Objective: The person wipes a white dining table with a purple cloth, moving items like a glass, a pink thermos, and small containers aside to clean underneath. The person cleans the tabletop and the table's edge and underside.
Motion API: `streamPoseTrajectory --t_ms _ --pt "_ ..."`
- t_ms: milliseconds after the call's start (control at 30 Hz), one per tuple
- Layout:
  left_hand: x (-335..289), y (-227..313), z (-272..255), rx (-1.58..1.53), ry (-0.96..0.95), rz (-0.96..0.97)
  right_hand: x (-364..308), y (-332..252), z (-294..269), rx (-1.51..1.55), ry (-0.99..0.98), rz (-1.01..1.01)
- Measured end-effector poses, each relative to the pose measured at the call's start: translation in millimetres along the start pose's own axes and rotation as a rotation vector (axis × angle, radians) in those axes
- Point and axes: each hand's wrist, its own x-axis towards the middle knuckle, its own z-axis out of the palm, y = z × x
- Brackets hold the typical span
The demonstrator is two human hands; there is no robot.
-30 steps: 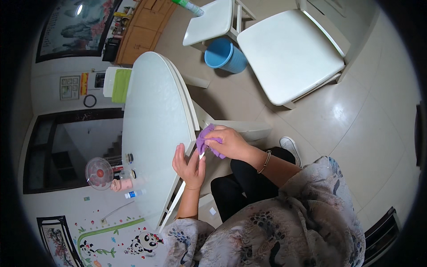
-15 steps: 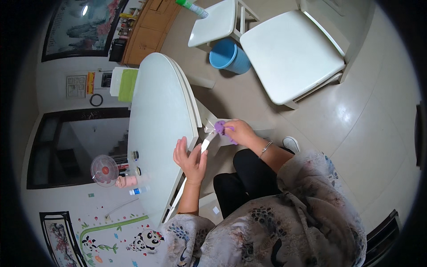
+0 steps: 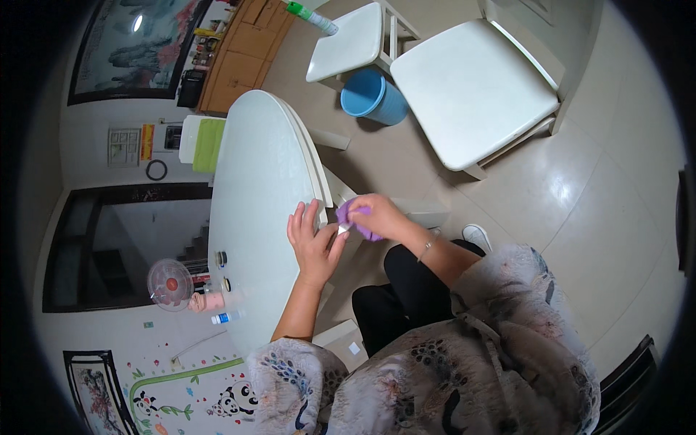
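Here, the right hand (image 3: 380, 218) has its grip closed on a purple cloth (image 3: 347, 212) beside the near edge of the tabletop (image 3: 259, 190); the left hand (image 3: 316, 252) spreads its fingers there (any hold, I cannot tell).

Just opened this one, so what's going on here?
A person is at a white table, working at its edge. The right hand holds a bunched purple cloth beside the edge. The left hand is there too, fingers extended; whether it grips the white part near its thumb is hard to tell. Beyond the table, a blue bucket stands by a white chair.
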Motion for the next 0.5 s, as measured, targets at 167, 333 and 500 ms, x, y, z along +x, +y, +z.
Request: streamPoseTrajectory --t_ms 167,333,500 --pt "4.9 -0.5 2.5 -0.007 0.018 0.034 0.4 10.1 4.7 -0.091 0.124 -0.07" --pt "-1.0 -2.2 5.8 0.018 0.053 0.052 -10.1 4.6 0.1 -0.027 0.068 -0.034" --pt "3.6 -2.2 10.1 0.022 0.106 0.079 -3.8 1.2 -5.4 -0.116 0.099 0.02"
